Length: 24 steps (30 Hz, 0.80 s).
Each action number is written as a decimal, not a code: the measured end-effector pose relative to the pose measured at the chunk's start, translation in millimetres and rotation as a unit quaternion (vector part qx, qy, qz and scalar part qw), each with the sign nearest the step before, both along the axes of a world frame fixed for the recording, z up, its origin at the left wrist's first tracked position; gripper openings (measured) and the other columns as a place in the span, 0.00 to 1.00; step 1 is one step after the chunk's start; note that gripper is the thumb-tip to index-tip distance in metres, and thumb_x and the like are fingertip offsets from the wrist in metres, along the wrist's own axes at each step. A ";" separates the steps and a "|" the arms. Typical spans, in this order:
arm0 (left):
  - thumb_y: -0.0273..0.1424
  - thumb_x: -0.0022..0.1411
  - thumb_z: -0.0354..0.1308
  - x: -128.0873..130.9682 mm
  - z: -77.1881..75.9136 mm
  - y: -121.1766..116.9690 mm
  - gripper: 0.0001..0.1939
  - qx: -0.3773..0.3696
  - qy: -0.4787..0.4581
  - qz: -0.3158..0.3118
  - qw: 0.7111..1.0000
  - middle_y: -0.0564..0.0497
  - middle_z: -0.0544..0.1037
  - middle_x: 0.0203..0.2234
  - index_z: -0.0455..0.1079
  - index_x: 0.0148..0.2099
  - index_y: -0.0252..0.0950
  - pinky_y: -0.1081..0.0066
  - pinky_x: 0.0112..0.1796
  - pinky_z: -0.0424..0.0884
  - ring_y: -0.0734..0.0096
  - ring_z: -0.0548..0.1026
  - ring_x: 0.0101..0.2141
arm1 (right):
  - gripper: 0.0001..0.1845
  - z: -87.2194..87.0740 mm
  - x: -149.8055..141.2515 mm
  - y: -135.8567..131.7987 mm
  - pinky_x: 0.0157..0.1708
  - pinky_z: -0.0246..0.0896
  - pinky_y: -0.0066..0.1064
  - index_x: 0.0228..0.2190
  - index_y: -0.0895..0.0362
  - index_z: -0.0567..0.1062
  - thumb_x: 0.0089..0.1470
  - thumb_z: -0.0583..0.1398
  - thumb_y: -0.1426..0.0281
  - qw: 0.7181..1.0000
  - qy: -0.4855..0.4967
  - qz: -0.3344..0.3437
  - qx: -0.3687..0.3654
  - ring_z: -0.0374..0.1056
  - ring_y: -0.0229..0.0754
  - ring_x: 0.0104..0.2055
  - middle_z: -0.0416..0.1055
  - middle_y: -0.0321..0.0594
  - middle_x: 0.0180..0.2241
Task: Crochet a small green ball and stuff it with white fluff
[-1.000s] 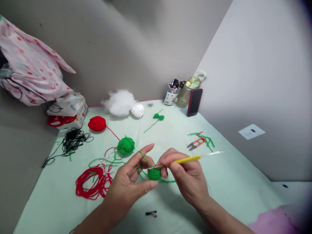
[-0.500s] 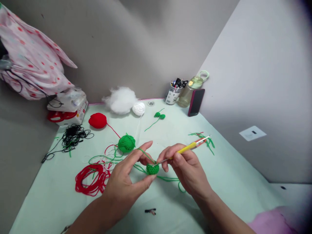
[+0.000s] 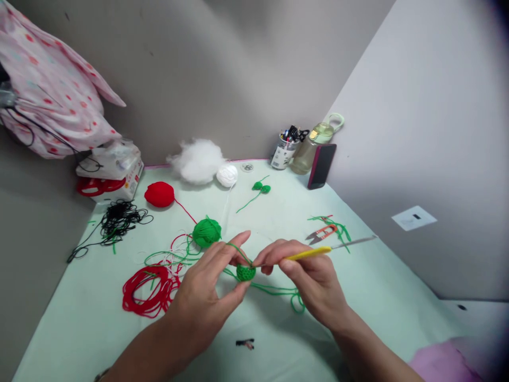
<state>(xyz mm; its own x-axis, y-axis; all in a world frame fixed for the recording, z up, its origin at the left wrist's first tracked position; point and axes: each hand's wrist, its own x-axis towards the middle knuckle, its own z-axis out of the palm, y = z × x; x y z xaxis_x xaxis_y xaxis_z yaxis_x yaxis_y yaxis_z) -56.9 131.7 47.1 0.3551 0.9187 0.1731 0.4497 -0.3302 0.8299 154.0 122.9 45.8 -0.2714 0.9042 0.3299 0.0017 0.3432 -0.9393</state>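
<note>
Between the thumb and fingers of my left hand (image 3: 212, 284) sits a small green crochet piece (image 3: 245, 272), cup-shaped. A strand of green yarn (image 3: 237, 249) runs over my left index finger down to its edge. My right hand (image 3: 312, 276) grips a crochet hook (image 3: 310, 253) by its yellow handle, and the metal tip meets the top right edge of the piece. The hook's other metal end points right. Behind my left hand lies the green yarn ball (image 3: 207, 232). Loose green strands pass under both hands.
Orange thread snips (image 3: 323, 233) lie beside green scraps at right. Coiled red yarn (image 3: 145, 291), a red ball (image 3: 159, 194) and tangled black yarn (image 3: 121, 220) are left. White stuffing (image 3: 199, 162), small green pieces (image 3: 261, 188), a bottle (image 3: 308, 154) and a phone (image 3: 322, 166) stand farther back.
The hook has swung from slanting up to nearly level, its far end now lower and farther right, uncovering the snips. The crochet piece has shifted slightly left and up.
</note>
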 end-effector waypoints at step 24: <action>0.31 0.54 0.65 10.7 4.3 -11.4 0.22 -0.077 -0.097 0.106 0.987 0.53 0.80 0.31 0.78 0.53 0.40 0.62 0.45 0.76 0.64 0.77 0.34 | 0.17 -23.9 -15.9 -19.5 0.39 0.79 0.38 0.54 0.53 0.76 0.65 0.60 0.77 0.894 -0.227 -0.149 0.357 0.79 0.48 0.44 0.82 0.49 0.43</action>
<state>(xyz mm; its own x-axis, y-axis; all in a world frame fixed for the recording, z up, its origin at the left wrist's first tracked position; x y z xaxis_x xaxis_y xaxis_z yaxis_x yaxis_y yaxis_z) -46.2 120.3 51.3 0.1253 0.9895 0.0716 0.3223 -0.1088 0.9404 138.1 103.5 21.9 -0.3064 0.5608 0.7692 0.5173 0.7764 -0.3600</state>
